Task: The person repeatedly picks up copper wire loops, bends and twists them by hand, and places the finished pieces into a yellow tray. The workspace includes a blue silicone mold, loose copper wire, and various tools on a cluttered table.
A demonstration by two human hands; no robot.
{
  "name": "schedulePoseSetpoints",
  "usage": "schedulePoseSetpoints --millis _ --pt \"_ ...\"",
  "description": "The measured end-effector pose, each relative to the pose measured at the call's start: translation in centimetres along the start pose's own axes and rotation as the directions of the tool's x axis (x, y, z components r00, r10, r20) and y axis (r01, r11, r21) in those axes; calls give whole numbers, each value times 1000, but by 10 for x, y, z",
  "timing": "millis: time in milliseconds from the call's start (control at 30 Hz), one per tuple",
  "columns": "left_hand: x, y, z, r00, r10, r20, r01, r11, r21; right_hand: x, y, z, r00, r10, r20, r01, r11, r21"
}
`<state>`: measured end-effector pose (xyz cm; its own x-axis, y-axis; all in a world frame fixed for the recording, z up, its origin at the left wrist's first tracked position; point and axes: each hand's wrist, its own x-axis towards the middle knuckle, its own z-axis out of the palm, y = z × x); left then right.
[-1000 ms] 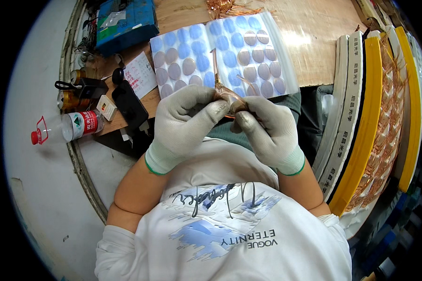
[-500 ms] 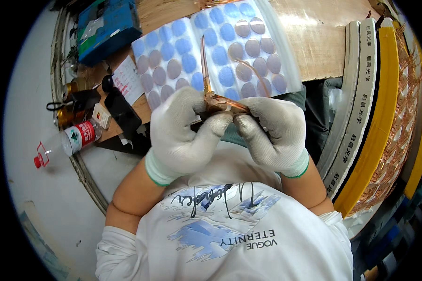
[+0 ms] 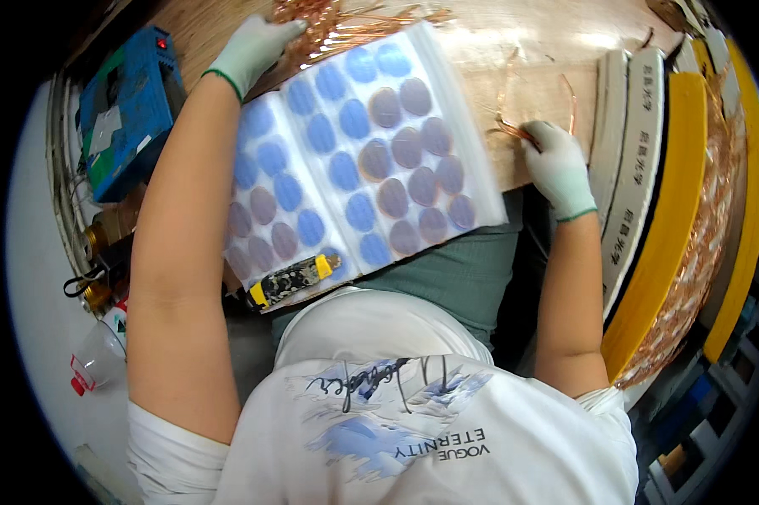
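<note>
My right hand [image 3: 558,168], in a white knit glove with a green cuff, pinches a copper-coloured eyeglass frame [image 3: 509,128] above the wooden table at the right. The frame's thin temples point away from me. Far to the left, my gloved left hand [image 3: 257,52] reaches beside a pile of copper-coloured eyeglass frames [image 3: 305,29]. Its fingers look apart, with nothing visible in them, though some are hard to make out. Between my arms an open booklet of clear pockets [image 3: 468,151] holds several round blue and brownish discs. A yellow-and-black utility knife [image 3: 292,283] lies on its near edge.
A blue box [image 3: 135,109] stands at the left, with a plastic bottle [image 3: 102,353] below it. Along the right are white foam-like strips [image 3: 640,160] and a yellow-edged tray [image 3: 678,210] of wrapped copper-coloured parts. The wooden table [image 3: 565,34] extends behind the booklet.
My hands, together on the eyeglass frame before, have parted. The right has carried the frame right; the left has let go and gone to the far left. The utility knife now shows.
</note>
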<state>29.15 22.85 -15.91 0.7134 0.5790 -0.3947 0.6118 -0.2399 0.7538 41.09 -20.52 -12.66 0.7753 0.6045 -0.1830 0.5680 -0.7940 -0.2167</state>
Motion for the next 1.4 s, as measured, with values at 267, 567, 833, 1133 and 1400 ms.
schedulePoseSetpoints --millis 267,567,833,1133,1400 --pt "9 -34 -35 987 -146 -68 33 593 -804 -18 -192 12 779 -536 -326 627 661 412" --pt "-249 29 -55 889 241 -389 -384 854 -350 -21 -351 62 848 -530 -27 524 829 198" --pt "-368 -16 -41 858 450 -249 -501 840 -209 -96 -281 10 886 -449 -118 405 623 669" --pt "-395 -7 4 837 545 -36 -529 792 -303 -200 -230 -29 833 -307 -460 551 402 731" --pt "-419 -6 -21 746 665 44 -628 723 -288 -204 -228 -60 918 -397 -27 81 120 990"
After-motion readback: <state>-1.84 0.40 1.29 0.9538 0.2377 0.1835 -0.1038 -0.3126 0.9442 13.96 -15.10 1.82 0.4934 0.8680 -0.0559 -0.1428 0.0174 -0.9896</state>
